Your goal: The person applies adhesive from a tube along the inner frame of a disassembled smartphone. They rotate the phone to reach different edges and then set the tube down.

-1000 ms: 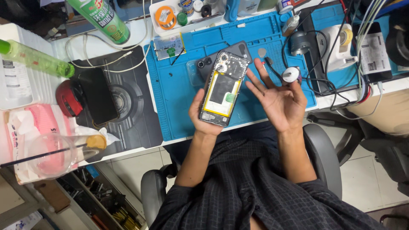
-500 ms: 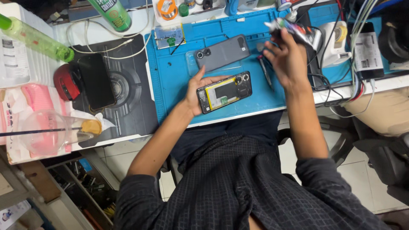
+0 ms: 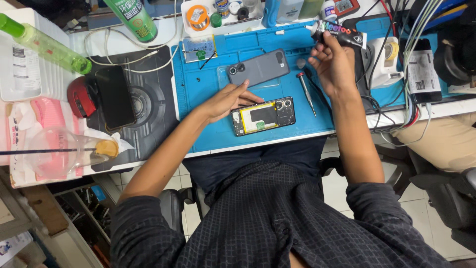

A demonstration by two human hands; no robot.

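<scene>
Opened phone [image 3: 263, 116], half a second ago tilted up in the palm, now flat near the blue mat's [image 3: 198, 94] front edge, left hand [image 3: 225, 100] resting spread at its end. Right hand [image 3: 333, 64], lifted to the mat's far right corner, now clamped on a dark glue tube [image 3: 342, 33]. Grey back cover [image 3: 259, 67] and screwdriver [image 3: 306, 91] lying just behind.

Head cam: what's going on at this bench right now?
A person seated at a blue work mat has an opened phone lying flat, back off, internals showing. The left hand rests on its left end. The right hand holds a black tube up near the mat's far right corner. The grey back cover lies above the phone, and a screwdriver lies to its right.
</scene>
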